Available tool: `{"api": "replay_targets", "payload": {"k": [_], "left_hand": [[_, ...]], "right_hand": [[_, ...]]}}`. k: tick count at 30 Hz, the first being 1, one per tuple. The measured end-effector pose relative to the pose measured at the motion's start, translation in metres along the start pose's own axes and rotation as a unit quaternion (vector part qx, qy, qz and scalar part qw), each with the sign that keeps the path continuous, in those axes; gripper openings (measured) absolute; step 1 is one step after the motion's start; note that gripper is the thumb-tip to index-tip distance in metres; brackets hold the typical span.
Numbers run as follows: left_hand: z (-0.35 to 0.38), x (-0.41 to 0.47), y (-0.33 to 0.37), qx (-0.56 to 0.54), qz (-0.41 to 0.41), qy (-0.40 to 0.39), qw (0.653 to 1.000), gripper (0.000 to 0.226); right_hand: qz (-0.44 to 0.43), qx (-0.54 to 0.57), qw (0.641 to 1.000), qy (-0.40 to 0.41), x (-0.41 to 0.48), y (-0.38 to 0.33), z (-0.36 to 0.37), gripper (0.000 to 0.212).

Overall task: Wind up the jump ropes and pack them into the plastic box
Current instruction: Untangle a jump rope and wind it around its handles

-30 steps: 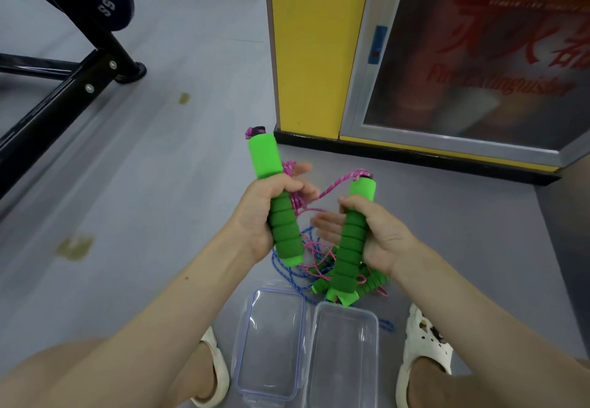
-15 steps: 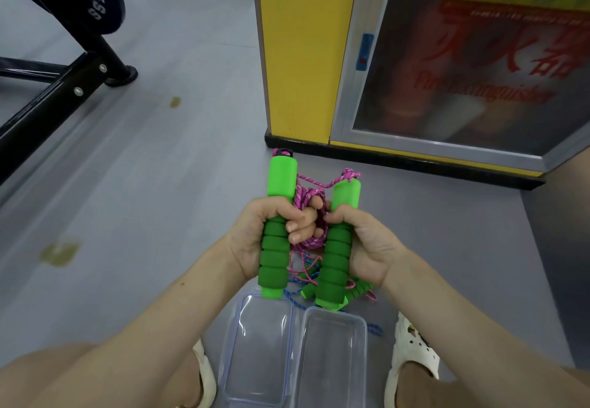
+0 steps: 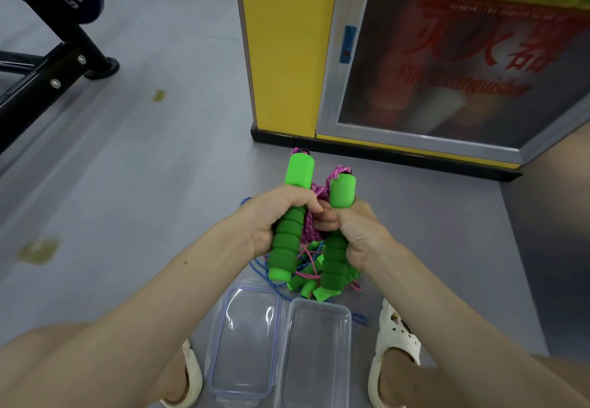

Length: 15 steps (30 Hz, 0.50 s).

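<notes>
A grey floor fills most of the head view. At upper right a glazed cabinet with red lettering is seen, adjoined on its left by a yellow pillar with a black base strip. A black frame of gym equipment is set at upper left, well apart from the hands.

At the bottom centre a clear plastic box is placed open on the floor, with its lid, rimmed in blue, just beside it on the left. Both are flanked by two pale sandals worn by the person.

Above the box, the left hand and the right hand are held close together, knuckles nearly touching. The grip of the left hand is clamped on the left handle, a green foam handle held roughly upright. The grip of the right hand is clamped on the right handle, likewise upright and parallel to the first. A bunch of pink rope is gathered between the two handles and is partly covered by the fingers.

Below the hands, further green handles are heaped on the floor just beyond the box, tangled with a blue rope and strands of pink.
</notes>
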<state>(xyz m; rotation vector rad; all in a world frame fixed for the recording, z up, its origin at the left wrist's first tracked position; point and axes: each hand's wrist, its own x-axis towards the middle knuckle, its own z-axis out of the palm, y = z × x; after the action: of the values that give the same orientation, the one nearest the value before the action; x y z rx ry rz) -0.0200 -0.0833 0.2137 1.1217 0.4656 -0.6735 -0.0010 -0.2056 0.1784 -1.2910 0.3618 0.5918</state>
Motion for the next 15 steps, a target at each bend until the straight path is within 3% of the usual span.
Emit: {"api": "replay_targets", "payload": {"k": [2,4,7,12,15], "left_hand": [[-0.007,0.006,0.001,0.126,0.071,0.093,0.985,0.008],[-0.02,0.006,0.004,0.182,0.13,0.125,0.967,0.012],[-0.031,-0.001,-0.001,0.16,0.105,0.051,0.98,0.015],[-0.042,0.004,-0.015,0.19,0.062,0.115,0.973,0.022],[-0.046,0.003,-0.012,0.161,0.069,0.125,0.977,0.02]], "right_hand": [[-0.031,-0.051,0.996,0.065,0.005,-0.009,-0.012,0.026],[-0.073,-0.054,0.988,0.124,0.008,-0.024,-0.03,0.04],[-0.081,-0.076,0.986,0.122,0.003,-0.032,-0.045,0.04],[-0.001,-0.166,0.983,0.084,0.002,-0.017,-0.043,0.035],[-0.022,-0.211,0.974,0.076,0.003,-0.018,-0.044,0.033]]}}
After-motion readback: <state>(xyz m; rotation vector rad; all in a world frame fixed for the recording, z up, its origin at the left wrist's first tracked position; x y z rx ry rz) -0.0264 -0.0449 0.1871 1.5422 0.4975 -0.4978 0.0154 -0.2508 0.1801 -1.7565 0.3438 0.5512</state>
